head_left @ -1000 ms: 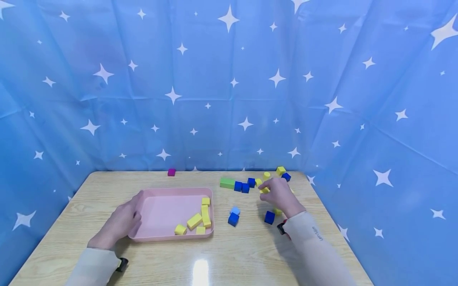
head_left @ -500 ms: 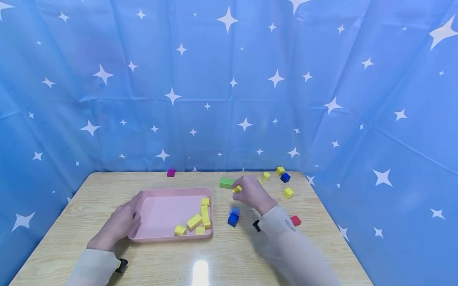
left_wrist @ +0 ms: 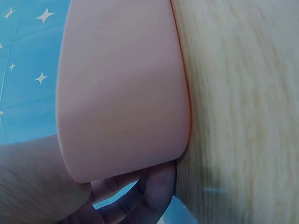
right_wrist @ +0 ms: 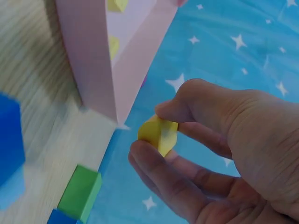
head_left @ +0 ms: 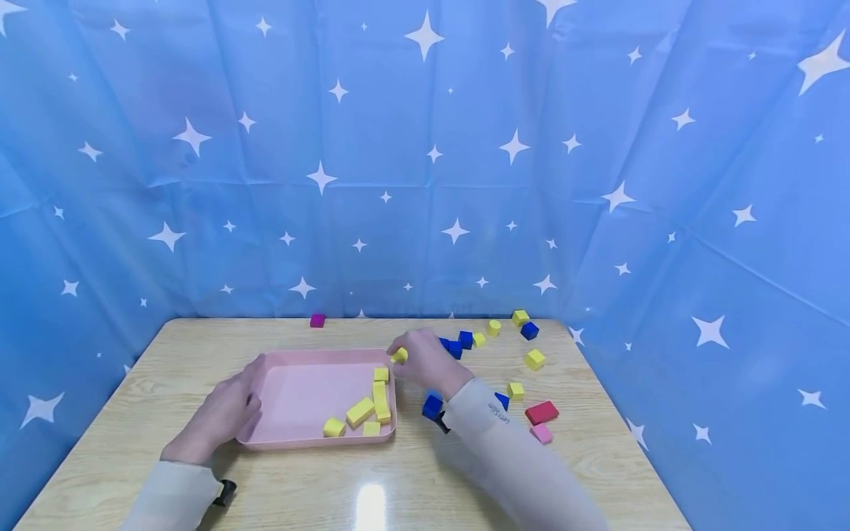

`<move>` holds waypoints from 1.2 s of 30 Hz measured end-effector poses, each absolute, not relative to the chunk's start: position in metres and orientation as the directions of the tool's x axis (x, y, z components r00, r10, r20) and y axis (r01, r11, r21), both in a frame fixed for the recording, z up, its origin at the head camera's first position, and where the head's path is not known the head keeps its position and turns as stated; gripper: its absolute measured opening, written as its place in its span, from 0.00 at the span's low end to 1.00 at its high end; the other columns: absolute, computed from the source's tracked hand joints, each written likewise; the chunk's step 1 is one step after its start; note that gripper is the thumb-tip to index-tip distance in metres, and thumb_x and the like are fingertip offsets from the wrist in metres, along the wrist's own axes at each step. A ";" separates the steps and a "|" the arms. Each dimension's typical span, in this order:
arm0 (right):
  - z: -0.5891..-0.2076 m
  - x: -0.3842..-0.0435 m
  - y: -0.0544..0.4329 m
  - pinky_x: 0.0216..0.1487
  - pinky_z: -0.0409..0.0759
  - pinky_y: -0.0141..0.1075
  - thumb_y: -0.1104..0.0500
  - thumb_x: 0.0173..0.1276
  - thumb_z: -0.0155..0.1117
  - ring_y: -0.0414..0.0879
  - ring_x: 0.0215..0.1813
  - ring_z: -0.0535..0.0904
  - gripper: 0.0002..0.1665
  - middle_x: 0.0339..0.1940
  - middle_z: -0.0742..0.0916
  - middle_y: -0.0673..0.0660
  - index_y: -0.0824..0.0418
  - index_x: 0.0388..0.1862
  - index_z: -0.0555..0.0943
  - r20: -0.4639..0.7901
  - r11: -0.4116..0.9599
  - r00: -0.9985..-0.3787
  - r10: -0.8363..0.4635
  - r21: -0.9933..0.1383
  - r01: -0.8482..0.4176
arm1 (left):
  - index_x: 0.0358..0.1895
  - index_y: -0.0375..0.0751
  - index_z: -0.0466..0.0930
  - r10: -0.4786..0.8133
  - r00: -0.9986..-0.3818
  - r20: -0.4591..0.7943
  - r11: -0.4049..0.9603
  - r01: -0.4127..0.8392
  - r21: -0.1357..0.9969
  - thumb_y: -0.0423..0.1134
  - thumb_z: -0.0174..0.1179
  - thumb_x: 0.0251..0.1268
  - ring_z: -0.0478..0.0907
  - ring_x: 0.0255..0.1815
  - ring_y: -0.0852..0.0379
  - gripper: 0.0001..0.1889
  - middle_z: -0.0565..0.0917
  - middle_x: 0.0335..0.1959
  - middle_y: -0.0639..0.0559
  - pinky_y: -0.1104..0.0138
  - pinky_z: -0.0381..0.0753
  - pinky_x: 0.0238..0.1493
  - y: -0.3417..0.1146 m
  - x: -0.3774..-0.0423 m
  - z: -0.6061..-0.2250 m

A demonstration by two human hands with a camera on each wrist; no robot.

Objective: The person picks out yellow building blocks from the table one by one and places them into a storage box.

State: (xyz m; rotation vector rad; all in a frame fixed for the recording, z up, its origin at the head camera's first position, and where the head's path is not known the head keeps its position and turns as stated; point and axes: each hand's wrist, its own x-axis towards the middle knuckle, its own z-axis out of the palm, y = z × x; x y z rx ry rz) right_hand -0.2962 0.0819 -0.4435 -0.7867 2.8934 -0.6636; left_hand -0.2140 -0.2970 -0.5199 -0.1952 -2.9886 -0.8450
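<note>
My left hand (head_left: 219, 413) holds the left side of a pink tray (head_left: 302, 394). In the left wrist view, bent fingers (left_wrist: 159, 186) show at the end of the tray's wall. Several yellow blocks (head_left: 381, 400) lie in the right part of the tray. My right hand (head_left: 432, 363) is beside the tray's far right corner. It pinches a small yellow block (right_wrist: 159, 134) with a rounded side between thumb and fingertips, close to the tray's rim. A green block (right_wrist: 80, 191) below this hand is hidden from the head view.
Dark blue blocks (head_left: 454, 349) and loose yellow blocks (head_left: 535, 359) lie on the right half of the wooden table (head_left: 299, 487). A red block (head_left: 541, 412) and a pink block (head_left: 541, 434) sit near the right forearm. One magenta block (head_left: 318, 321) is at the back edge, before a blue curtain (head_left: 372, 147).
My right hand has picked up the yellow block from the scattered blocks at the right and carried it left to the tray's corner. The left hand and tray have stayed put.
</note>
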 end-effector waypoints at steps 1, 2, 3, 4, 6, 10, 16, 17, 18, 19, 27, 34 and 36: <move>-0.444 -0.296 0.078 0.48 0.89 0.39 0.61 0.79 0.80 0.45 0.40 0.85 0.15 0.64 0.97 0.59 0.60 0.62 0.96 0.040 0.774 -0.861 -0.507 -0.419 -0.475 | 0.92 0.21 0.52 0.115 -0.991 0.066 0.844 0.132 0.520 0.27 0.54 0.83 0.84 0.55 0.38 0.40 0.75 0.81 0.17 0.48 0.85 0.57 -0.297 -0.214 -0.520; -0.444 -0.296 0.074 0.48 0.89 0.38 0.61 0.80 0.80 0.46 0.41 0.86 0.16 0.64 0.97 0.58 0.60 0.63 0.96 0.034 0.772 -0.856 -0.517 -0.413 -0.483 | 0.92 0.21 0.52 0.116 -0.991 0.069 0.843 0.135 0.521 0.26 0.54 0.83 0.82 0.52 0.41 0.40 0.76 0.80 0.17 0.50 0.82 0.54 -0.297 -0.215 -0.519; -0.445 -0.296 0.070 0.49 0.89 0.37 0.61 0.80 0.80 0.45 0.43 0.87 0.16 0.65 0.96 0.58 0.59 0.63 0.96 0.026 0.771 -0.851 -0.525 -0.408 -0.489 | 0.92 0.21 0.52 0.117 -0.991 0.069 0.842 0.136 0.522 0.26 0.54 0.83 0.82 0.51 0.42 0.40 0.77 0.79 0.17 0.50 0.81 0.53 -0.297 -0.215 -0.519; -0.446 -0.295 0.066 0.49 0.89 0.37 0.62 0.80 0.79 0.46 0.44 0.87 0.17 0.65 0.96 0.58 0.59 0.64 0.95 0.017 0.769 -0.844 -0.536 -0.404 -0.496 | 0.92 0.20 0.52 0.119 -0.990 0.069 0.842 0.138 0.521 0.26 0.54 0.83 0.82 0.51 0.42 0.40 0.78 0.78 0.17 0.50 0.81 0.53 -0.297 -0.215 -0.518; -0.447 -0.293 0.059 0.53 0.91 0.37 0.62 0.80 0.80 0.46 0.49 0.90 0.19 0.66 0.96 0.58 0.59 0.66 0.94 0.001 0.765 -0.830 -0.557 -0.389 -0.513 | 0.92 0.20 0.51 0.120 -0.991 0.063 0.843 0.135 0.521 0.26 0.55 0.83 0.82 0.53 0.41 0.40 0.76 0.79 0.16 0.49 0.83 0.55 -0.297 -0.215 -0.518; -0.449 -0.288 0.043 0.67 0.92 0.38 0.61 0.79 0.82 0.46 0.63 0.92 0.21 0.64 0.96 0.54 0.57 0.68 0.93 -0.015 0.757 -0.803 -0.596 -0.345 -0.555 | 0.93 0.21 0.51 0.121 -0.990 0.066 0.847 0.138 0.514 0.27 0.55 0.84 0.83 0.58 0.39 0.40 0.74 0.82 0.16 0.46 0.85 0.60 -0.297 -0.214 -0.519; -0.452 -0.277 0.023 0.70 0.91 0.36 0.60 0.78 0.84 0.46 0.64 0.92 0.21 0.65 0.96 0.53 0.55 0.67 0.94 -0.070 0.738 -0.768 -0.636 -0.344 -0.580 | 0.92 0.21 0.53 0.120 -0.990 0.074 0.846 0.141 0.514 0.26 0.55 0.82 0.80 0.39 0.50 0.40 0.81 0.74 0.20 0.56 0.81 0.48 -0.297 -0.211 -0.520; -0.452 -0.275 0.020 0.70 0.91 0.36 0.59 0.78 0.84 0.45 0.65 0.92 0.21 0.66 0.96 0.52 0.55 0.67 0.94 -0.077 0.735 -0.761 -0.644 -0.341 -0.586 | 0.92 0.21 0.53 0.117 -0.991 0.070 0.844 0.136 0.518 0.26 0.54 0.82 0.77 0.35 0.52 0.40 0.81 0.72 0.21 0.59 0.79 0.45 -0.297 -0.211 -0.520; -0.453 -0.274 0.017 0.71 0.90 0.36 0.58 0.78 0.84 0.44 0.64 0.92 0.21 0.66 0.96 0.52 0.55 0.67 0.94 -0.080 0.731 -0.753 -0.653 -0.327 -0.599 | 0.93 0.21 0.53 0.115 -0.991 0.066 0.843 0.132 0.521 0.26 0.54 0.82 0.74 0.33 0.53 0.40 0.81 0.72 0.22 0.61 0.78 0.43 -0.297 -0.211 -0.520; -0.453 -0.273 0.014 0.71 0.90 0.36 0.57 0.78 0.83 0.43 0.64 0.92 0.21 0.65 0.96 0.51 0.54 0.67 0.94 -0.080 0.727 -0.745 -0.662 -0.309 -0.613 | 0.93 0.22 0.52 0.114 -0.991 0.066 0.842 0.131 0.524 0.26 0.54 0.82 0.73 0.32 0.54 0.40 0.83 0.67 0.24 0.62 0.77 0.41 -0.297 -0.211 -0.519; -0.456 -0.268 0.001 0.71 0.86 0.33 0.53 0.79 0.84 0.39 0.64 0.89 0.23 0.66 0.96 0.45 0.48 0.70 0.94 -0.083 0.713 -0.714 -0.695 -0.210 -0.670 | 0.93 0.22 0.51 0.116 -0.992 0.052 0.837 0.125 0.533 0.26 0.53 0.83 0.70 0.30 0.54 0.40 0.85 0.55 0.31 0.64 0.74 0.39 -0.296 -0.212 -0.519; -0.451 -0.269 0.007 0.71 0.88 0.34 0.54 0.81 0.81 0.41 0.66 0.89 0.25 0.72 0.93 0.50 0.48 0.75 0.91 -0.100 0.736 -0.740 -0.665 -0.252 -0.628 | 0.92 0.20 0.53 0.111 -0.992 0.065 0.847 0.128 0.516 0.26 0.54 0.83 0.81 0.44 0.47 0.40 0.81 0.72 0.21 0.54 0.81 0.49 -0.296 -0.215 -0.519; -0.451 -0.271 0.011 0.69 0.89 0.34 0.51 0.83 0.80 0.41 0.63 0.88 0.25 0.72 0.92 0.52 0.50 0.75 0.90 -0.094 0.735 -0.741 -0.665 -0.260 -0.626 | 0.92 0.21 0.52 0.103 -0.993 0.060 0.845 0.120 0.521 0.26 0.54 0.83 0.82 0.48 0.44 0.40 0.79 0.76 0.19 0.53 0.81 0.50 -0.295 -0.215 -0.519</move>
